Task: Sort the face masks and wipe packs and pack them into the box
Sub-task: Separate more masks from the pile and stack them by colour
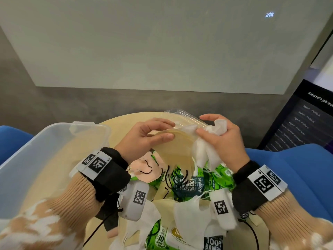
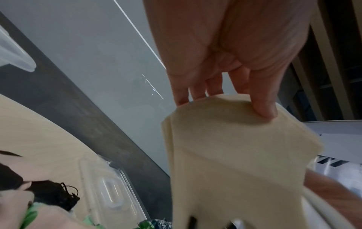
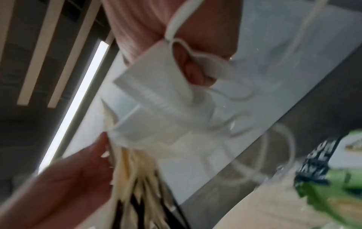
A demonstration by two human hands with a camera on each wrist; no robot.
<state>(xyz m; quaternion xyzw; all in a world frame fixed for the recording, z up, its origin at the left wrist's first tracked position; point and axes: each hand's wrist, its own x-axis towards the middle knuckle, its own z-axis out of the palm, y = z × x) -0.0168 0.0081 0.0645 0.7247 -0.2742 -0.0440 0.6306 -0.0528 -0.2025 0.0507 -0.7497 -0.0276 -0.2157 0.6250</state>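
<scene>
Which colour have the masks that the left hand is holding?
Cream-beige masks, pinched by the left hand; the left wrist view shows them best.

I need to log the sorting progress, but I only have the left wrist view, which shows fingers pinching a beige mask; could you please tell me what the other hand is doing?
Observer: The right hand grips a bunch of white masks, held up beside the beige masks in the left hand.
Operator: Thank you. Is the left hand holding just one beige mask?
Observer: No, the right wrist view shows several beige layers edge-on, with black ear loops hanging below.
Operator: Has anything gone into the box yet?
Observer: The clear box at the left looks empty in the head view; green wipe packs and more masks still lie piled on the round table.
</scene>
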